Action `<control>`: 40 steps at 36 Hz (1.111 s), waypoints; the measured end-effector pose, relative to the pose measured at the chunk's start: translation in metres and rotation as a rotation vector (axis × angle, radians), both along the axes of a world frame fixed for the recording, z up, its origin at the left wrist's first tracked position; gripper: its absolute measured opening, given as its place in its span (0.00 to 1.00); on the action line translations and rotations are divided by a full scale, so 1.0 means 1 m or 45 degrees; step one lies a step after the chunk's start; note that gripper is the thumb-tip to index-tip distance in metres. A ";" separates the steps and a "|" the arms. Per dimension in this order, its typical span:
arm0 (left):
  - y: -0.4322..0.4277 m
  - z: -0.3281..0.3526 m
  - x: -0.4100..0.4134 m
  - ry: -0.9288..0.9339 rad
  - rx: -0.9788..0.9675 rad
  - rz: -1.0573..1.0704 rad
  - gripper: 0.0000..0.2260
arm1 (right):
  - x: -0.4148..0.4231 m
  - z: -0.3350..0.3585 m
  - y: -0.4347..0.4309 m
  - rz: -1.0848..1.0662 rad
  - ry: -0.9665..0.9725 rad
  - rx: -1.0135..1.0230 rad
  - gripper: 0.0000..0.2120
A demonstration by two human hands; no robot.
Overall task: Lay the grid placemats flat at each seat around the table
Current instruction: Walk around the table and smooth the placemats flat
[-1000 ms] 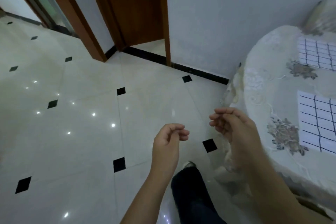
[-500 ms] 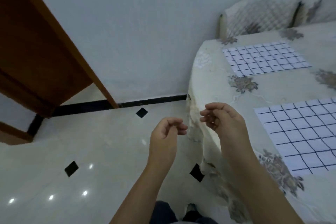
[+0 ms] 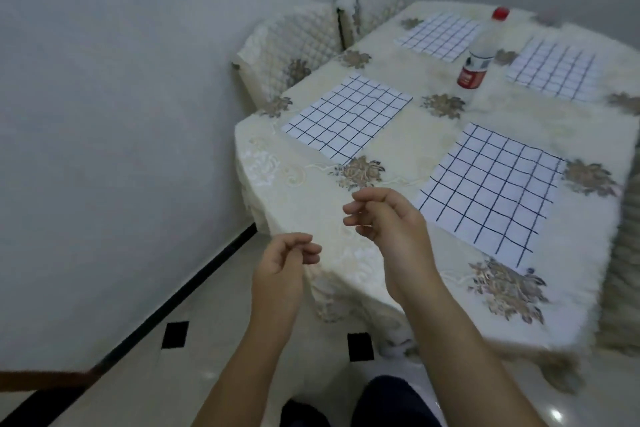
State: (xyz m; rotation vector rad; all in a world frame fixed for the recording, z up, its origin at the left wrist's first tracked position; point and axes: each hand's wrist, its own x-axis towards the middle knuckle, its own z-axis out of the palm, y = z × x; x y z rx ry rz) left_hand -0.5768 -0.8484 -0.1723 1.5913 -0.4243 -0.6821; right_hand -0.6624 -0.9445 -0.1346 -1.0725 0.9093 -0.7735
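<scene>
Grey walls meet in a corner far ahead of your hands, and a pale tiled floor (image 3: 145, 392) with small black squares lies below them. Your left hand (image 3: 284, 263) hangs over this floor, just beside the near corner of the counter (image 3: 408, 135). Its fingers are loosely curled toward the thumb and it holds nothing. Your right hand (image 3: 388, 218) is a little higher and more forward, over the edge of the counter. Its fingers are also loosely bent, with nothing between them. The two hands are near each other but do not touch.

A cream cloth with brown flower patterns covers the counter, and four grid placemats lie flat on it. The nearest placemat (image 3: 491, 191) is just to the right of your right hand. The second placemat (image 3: 346, 114) is ahead of that hand, close to the left edge of the counter. The third placemat (image 3: 440, 36) and the fourth placemat (image 3: 554, 69) are well beyond both hands, on the far part of the counter. A plastic bottle (image 3: 479, 55) with a red cap stands upright between them. Beyond the second placemat, two chairs (image 3: 291, 48) with quilted covers stand at the left side of the counter.
</scene>
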 end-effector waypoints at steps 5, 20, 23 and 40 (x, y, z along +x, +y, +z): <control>-0.042 -0.004 0.012 0.004 0.025 -0.259 0.12 | -0.018 -0.011 -0.017 -0.277 0.112 0.041 0.14; -0.223 -0.048 -0.001 -0.155 0.359 -1.014 0.09 | -0.087 -0.056 -0.143 -0.884 0.177 0.233 0.12; -0.250 -0.068 -0.002 -0.344 0.546 -1.131 0.10 | -0.109 -0.071 -0.164 -0.944 0.188 0.296 0.10; -0.336 -0.119 -0.015 -0.783 0.887 -1.206 0.16 | -0.168 -0.149 -0.203 -0.755 1.335 0.506 0.16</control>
